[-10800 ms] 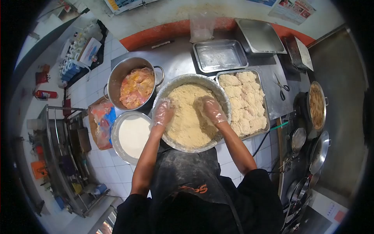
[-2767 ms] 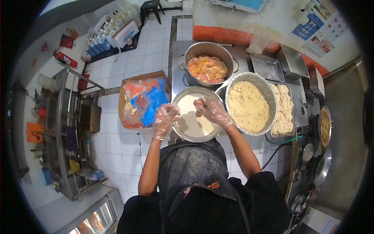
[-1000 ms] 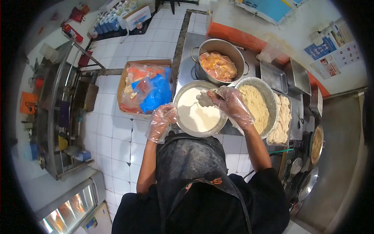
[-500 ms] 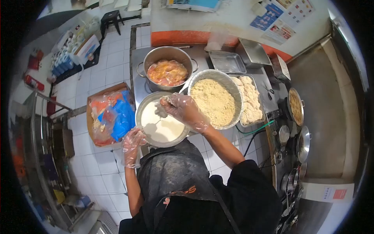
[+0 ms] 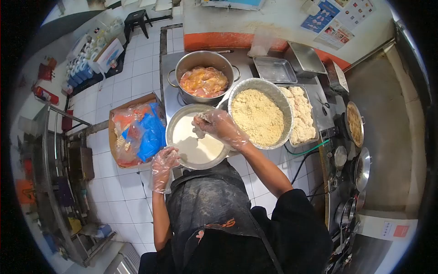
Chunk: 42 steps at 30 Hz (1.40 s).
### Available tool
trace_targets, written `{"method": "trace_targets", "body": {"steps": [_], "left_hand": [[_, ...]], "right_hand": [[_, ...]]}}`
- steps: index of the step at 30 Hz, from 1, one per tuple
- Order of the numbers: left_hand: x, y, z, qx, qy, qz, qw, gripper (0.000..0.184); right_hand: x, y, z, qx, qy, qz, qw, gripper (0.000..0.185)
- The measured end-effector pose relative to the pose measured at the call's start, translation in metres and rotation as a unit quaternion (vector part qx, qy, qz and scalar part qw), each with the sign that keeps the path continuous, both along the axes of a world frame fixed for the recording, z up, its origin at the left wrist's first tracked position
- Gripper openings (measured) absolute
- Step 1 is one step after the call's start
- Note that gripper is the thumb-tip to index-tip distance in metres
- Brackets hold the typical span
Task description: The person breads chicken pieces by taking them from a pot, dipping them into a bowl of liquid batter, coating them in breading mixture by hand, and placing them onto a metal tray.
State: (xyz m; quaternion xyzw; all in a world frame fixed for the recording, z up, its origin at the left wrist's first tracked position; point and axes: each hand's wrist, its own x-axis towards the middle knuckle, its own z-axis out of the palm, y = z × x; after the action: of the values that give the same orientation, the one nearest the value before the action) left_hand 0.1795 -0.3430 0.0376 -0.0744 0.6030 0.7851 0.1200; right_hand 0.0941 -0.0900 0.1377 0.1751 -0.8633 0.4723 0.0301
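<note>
A metal bowl [image 5: 173, 147] of white liquid batter sits in front of my apron. Over its right side, my gloved right hand [image 5: 222, 130] has its fingers closed together, with pale batter on the fingertips; whatever they pinch is too coated to name. At the lower left rim, my gloved left hand [image 5: 164, 168] curls its fingers against the bowl. Right of the batter stands a large round pan [image 5: 289, 119] with yellowish breading crumbs [image 5: 258, 116]. Behind the batter is a steel pot [image 5: 184, 95] of raw marinated meat pieces [image 5: 204, 82].
A tray of breaded pieces [image 5: 299, 116] lies right of the crumbs, near scissors [image 5: 324, 106]. An empty metal tray [image 5: 274, 70] is behind. A cardboard box [image 5: 114, 144] with plastic bags [image 5: 150, 137] stands left. Pans [image 5: 362, 169] line the stove side at right.
The whole view has shifted slightly to the right in the picture. My right hand stays closed over the batter, and my left hand remains at the bowl's rim.
</note>
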Motion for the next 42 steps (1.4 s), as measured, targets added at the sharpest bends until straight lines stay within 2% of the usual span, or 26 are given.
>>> {"method": "trace_targets", "body": {"steps": [1,2,11,14,17,20,23,24,27,30,33,34,35,36,37,39,42], "left_hand": [[0.000,0.000,0.000,0.003,0.001,0.001,1.000,0.035],[0.000,-0.001,-0.001,0.004,0.003,0.003,1.000,0.035],[0.004,-0.003,-0.010,-0.005,0.016,0.009,1.000,0.035],[0.005,-0.003,-0.009,-0.011,0.020,0.005,1.000,0.037],[0.005,-0.002,-0.006,-0.012,0.020,0.002,1.000,0.038],[0.006,0.000,0.000,-0.001,-0.001,0.002,1.000,0.038],[0.006,0.001,0.003,0.000,-0.005,-0.003,1.000,0.037],[0.006,0.001,0.003,-0.002,-0.003,-0.003,1.000,0.037],[0.008,0.004,0.006,0.009,-0.007,-0.003,1.000,0.037],[0.003,0.006,0.008,0.000,-0.013,-0.023,1.000,0.037],[-0.003,0.018,0.007,-0.010,0.006,-0.036,0.999,0.039],[-0.005,0.024,0.008,-0.013,0.017,-0.038,0.999,0.040],[-0.008,0.031,0.012,-0.013,0.024,-0.041,0.999,0.043],[-0.013,0.041,0.018,-0.013,0.031,-0.043,0.999,0.045],[-0.018,0.051,0.024,-0.014,0.039,-0.044,0.998,0.047],[-0.031,0.068,0.029,-0.011,0.034,-0.063,0.997,0.049],[-0.047,0.098,0.039,-0.018,0.052,-0.102,0.993,0.052]], "right_hand": [[0.001,0.001,0.005,-0.009,0.011,0.000,1.000,0.026],[0.001,0.004,0.013,0.035,-0.069,0.000,0.997,0.027],[-0.009,0.009,0.008,0.083,-0.027,0.021,0.996,0.027],[-0.005,0.007,0.015,0.062,-0.047,0.003,0.997,0.026],[-0.003,0.006,0.015,0.049,0.029,-0.006,0.998,0.027],[-0.002,0.007,0.012,0.054,-0.066,-0.011,0.996,0.028],[0.006,0.001,0.006,0.019,-0.028,-0.019,0.999,0.029],[0.007,-0.001,0.015,0.112,-0.022,-0.023,0.993,0.029],[0.010,0.000,-0.001,-0.024,-0.080,-0.031,0.996,0.027],[0.009,0.009,0.000,-0.004,0.003,-0.049,0.999,0.027],[0.000,0.043,0.021,-0.011,0.008,-0.051,0.999,0.029],[0.000,0.057,0.039,-0.019,-0.055,-0.082,0.995,0.028],[0.001,0.072,0.060,0.005,-0.021,-0.088,0.996,0.027],[0.000,0.093,0.069,0.061,-0.011,-0.093,0.994,0.026],[0.007,0.099,0.109,0.110,-0.039,-0.115,0.986,0.027],[0.004,0.138,0.089,0.223,0.090,-0.157,0.958,0.027],[0.009,0.163,0.110,0.109,0.005,-0.086,0.990,0.027]]}}
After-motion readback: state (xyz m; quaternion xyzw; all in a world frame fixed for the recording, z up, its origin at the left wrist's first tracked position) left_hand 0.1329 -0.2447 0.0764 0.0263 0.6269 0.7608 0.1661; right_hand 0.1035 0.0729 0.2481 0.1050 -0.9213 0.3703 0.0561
